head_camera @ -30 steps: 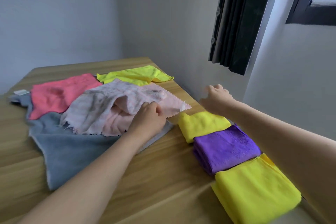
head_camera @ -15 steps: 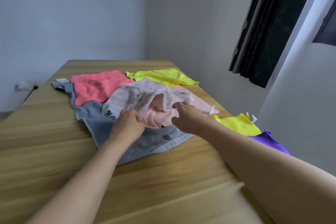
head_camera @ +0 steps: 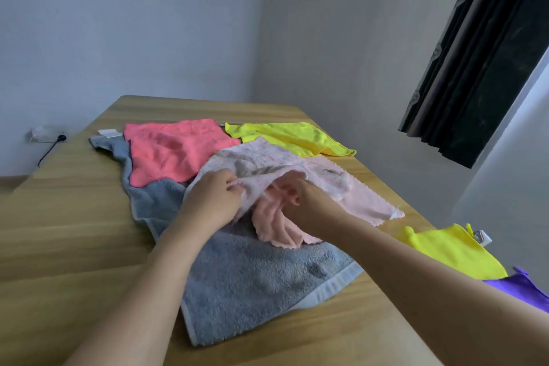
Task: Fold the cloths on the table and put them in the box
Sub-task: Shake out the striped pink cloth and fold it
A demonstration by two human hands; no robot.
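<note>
A pale pink-and-grey cloth (head_camera: 267, 163) lies rumpled over a light pink cloth (head_camera: 365, 202) in the middle of the wooden table (head_camera: 74, 232). My left hand (head_camera: 212, 202) pinches the near edge of the pale cloth and lifts it. My right hand (head_camera: 300, 203) reaches under that lifted edge, fingers curled into the bunched pink fabric. Under both spreads a large grey towel (head_camera: 255, 273). Behind lie a coral cloth (head_camera: 172, 151) and a flat yellow-green cloth (head_camera: 291, 135). No box is in view.
At the table's right edge sit a folded yellow cloth (head_camera: 451, 249) and, nearer, a purple cloth (head_camera: 523, 288). A dark curtain (head_camera: 487, 47) hangs at the right. A wall socket with a cable (head_camera: 50, 137) is at the left, beyond the table.
My right hand came back from the folded cloths at the right and went under the pale cloth. My left hand has raised the cloth's edge. The view has swung left.
</note>
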